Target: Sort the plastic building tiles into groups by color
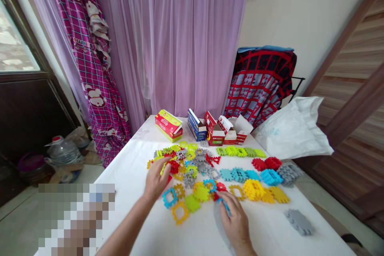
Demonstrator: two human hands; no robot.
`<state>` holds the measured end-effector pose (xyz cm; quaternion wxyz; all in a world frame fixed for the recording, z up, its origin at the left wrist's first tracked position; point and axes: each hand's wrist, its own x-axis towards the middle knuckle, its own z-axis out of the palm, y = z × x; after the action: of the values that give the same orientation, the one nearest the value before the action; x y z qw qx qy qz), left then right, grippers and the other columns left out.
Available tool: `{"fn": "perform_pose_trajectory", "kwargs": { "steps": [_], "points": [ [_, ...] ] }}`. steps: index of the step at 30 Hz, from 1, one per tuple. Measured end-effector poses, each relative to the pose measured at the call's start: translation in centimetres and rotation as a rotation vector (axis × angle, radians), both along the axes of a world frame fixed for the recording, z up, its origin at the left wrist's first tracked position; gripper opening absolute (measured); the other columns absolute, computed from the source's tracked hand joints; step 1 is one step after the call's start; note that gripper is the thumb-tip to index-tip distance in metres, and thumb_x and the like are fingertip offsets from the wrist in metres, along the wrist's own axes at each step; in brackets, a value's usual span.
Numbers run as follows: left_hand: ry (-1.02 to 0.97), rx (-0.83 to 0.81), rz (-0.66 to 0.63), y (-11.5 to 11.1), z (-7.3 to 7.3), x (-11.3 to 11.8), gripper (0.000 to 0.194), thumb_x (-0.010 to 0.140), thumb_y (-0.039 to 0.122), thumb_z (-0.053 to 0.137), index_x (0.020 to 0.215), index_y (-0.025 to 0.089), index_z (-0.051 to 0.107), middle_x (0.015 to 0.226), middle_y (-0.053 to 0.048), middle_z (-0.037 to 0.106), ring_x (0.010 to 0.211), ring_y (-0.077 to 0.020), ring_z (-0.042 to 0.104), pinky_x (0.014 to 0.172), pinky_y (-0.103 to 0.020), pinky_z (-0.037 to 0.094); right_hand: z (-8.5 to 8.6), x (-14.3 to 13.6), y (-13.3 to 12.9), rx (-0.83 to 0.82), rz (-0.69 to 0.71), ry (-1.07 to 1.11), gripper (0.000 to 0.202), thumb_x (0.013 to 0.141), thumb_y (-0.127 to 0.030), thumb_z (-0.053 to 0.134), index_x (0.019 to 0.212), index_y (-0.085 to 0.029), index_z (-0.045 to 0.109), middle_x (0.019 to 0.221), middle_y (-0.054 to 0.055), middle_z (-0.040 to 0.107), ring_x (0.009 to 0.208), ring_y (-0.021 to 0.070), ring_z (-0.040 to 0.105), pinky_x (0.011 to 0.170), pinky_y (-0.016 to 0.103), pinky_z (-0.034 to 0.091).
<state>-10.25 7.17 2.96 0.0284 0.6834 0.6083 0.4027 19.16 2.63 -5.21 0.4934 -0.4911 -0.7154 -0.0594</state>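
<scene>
Right hand is curled round a blue tile, half hidden by its fingers; left hand has fingers loosely spread at the mixed tile pile ahead of it, can't tell if it grips the red piece by its thumb. Tiles look like thin moulded plastic: probably light, stiff, slightly slick, teeth liable to snag. Pinch opposite edges, or the rim on open ones like the yellow frame between the hands.
</scene>
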Motion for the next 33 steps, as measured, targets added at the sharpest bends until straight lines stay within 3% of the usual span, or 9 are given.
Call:
{"fn": "perform_pose_trajectory", "kwargs": {
  "steps": [3, 6, 9, 14, 19, 23, 25, 29, 33],
  "points": [
    [0.107, -0.244, 0.127, 6.2, 0.9, -4.3, 0.046, 0.095, 0.040, 0.033, 0.131, 0.021, 0.054, 0.137, -0.009, 0.057, 0.128, -0.0218, 0.051, 0.106, -0.040, 0.041, 0.3, -0.2, -0.2, 0.023, 0.012, -0.016, 0.023, 0.090, -0.025, 0.050, 0.106, -0.022, 0.067, 0.104, 0.007, 0.069, 0.096, 0.0220, 0.066, 0.083, 0.034, 0.056],
    [0.167, -0.381, 0.152, 10.0, 0.2, -5.4, 0.047, 0.093, 0.044, 0.035, 0.132, 0.027, 0.053, 0.137, -0.009, 0.057, 0.129, -0.0265, 0.049, 0.102, -0.048, 0.042, 0.4, -0.2, -0.2, 0.045, 0.044, -0.026, 0.022, 0.090, -0.025, 0.051, 0.106, -0.023, 0.067, 0.103, 0.007, 0.070, 0.094, 0.0215, 0.067, 0.081, 0.033, 0.057],
    [0.240, -0.477, 0.112, 10.9, -1.3, -4.3, 0.045, 0.092, 0.049, 0.037, 0.131, 0.033, 0.054, 0.139, -0.007, 0.055, 0.132, -0.0293, 0.046, 0.102, -0.054, 0.040, 0.4, -0.2, -0.2, 0.061, 0.064, -0.008, 0.021, 0.091, -0.025, 0.051, 0.103, -0.024, 0.068, 0.100, 0.006, 0.071, 0.091, 0.0204, 0.068, 0.077, 0.030, 0.058],
    [0.350, -0.534, -0.035, 8.6, -3.0, -2.7, 0.050, 0.088, 0.057, 0.043, 0.133, 0.039, 0.052, 0.149, -0.003, 0.045, 0.138, -0.0305, 0.036, 0.108, -0.052, 0.034, 0.5, -0.1, -0.1, 0.057, 0.075, 0.044, 0.020, 0.092, -0.026, 0.051, 0.102, -0.023, 0.068, 0.097, 0.007, 0.071, 0.088, 0.0198, 0.069, 0.075, 0.028, 0.059],
    [0.415, -0.399, -0.093, 8.8, -1.1, -1.7, 0.048, 0.093, 0.054, 0.035, 0.130, 0.033, 0.057, 0.146, -0.007, 0.047, 0.138, -0.0309, 0.037, 0.109, -0.056, 0.032, 0.3, 0.3, 0.3, 0.033, 0.120, 0.037, 0.020, 0.090, -0.024, 0.053, 0.104, -0.023, 0.067, 0.098, 0.007, 0.072, 0.088, 0.0193, 0.070, 0.076, 0.026, 0.059],
    [0.480, -0.401, -0.180, 12.9, 1.1, 1.6, 0.051, 0.094, 0.050, 0.034, 0.136, 0.026, 0.051, 0.148, -0.010, 0.045, 0.135, -0.0219, 0.042, 0.112, -0.041, 0.033, -0.7, 0.8, -0.1, -0.020, 0.146, 0.014, 0.023, 0.088, -0.021, 0.055, 0.109, -0.023, 0.066, 0.102, 0.007, 0.071, 0.092, 0.0204, 0.070, 0.079, 0.027, 0.059],
    [0.497, -0.438, -0.188, 15.2, 1.1, 3.5, 0.053, 0.092, 0.052, 0.037, 0.139, 0.030, 0.046, 0.150, -0.009, 0.041, 0.138, -0.0250, 0.037, 0.110, -0.047, 0.034, -0.6, 0.9, -0.4, -0.027, 0.146, 0.018, 0.025, 0.087, -0.020, 0.056, 0.110, -0.024, 0.066, 0.103, 0.007, 0.071, 0.093, 0.0206, 0.069, 0.079, 0.028, 0.059],
    [0.543, -0.555, -0.185, 18.1, -0.5, 5.7, 0.059, 0.088, 0.059, 0.043, 0.141, 0.033, 0.043, 0.153, -0.012, 0.036, 0.140, -0.0366, 0.031, 0.103, -0.068, 0.030, 2.4, -0.2, 1.8, -0.090, 0.151, 0.034, 0.021, 0.088, -0.020, 0.054, 0.104, -0.025, 0.067, 0.105, 0.006, 0.070, 0.096, 0.0193, 0.067, 0.082, 0.027, 0.056],
    [0.592, -0.607, -0.202, 18.2, -1.4, 5.6, 0.060, 0.087, 0.062, 0.040, 0.141, 0.035, 0.042, 0.153, -0.013, 0.036, 0.141, -0.0370, 0.028, 0.101, -0.070, 0.029, 7.7, -2.5, 10.8, -0.300, 0.094, 0.023, 0.024, 0.089, -0.020, 0.048, 0.104, -0.021, 0.067, 0.113, 0.009, 0.066, 0.110, 0.0205, 0.060, 0.098, 0.033, 0.047]
  ]
}}
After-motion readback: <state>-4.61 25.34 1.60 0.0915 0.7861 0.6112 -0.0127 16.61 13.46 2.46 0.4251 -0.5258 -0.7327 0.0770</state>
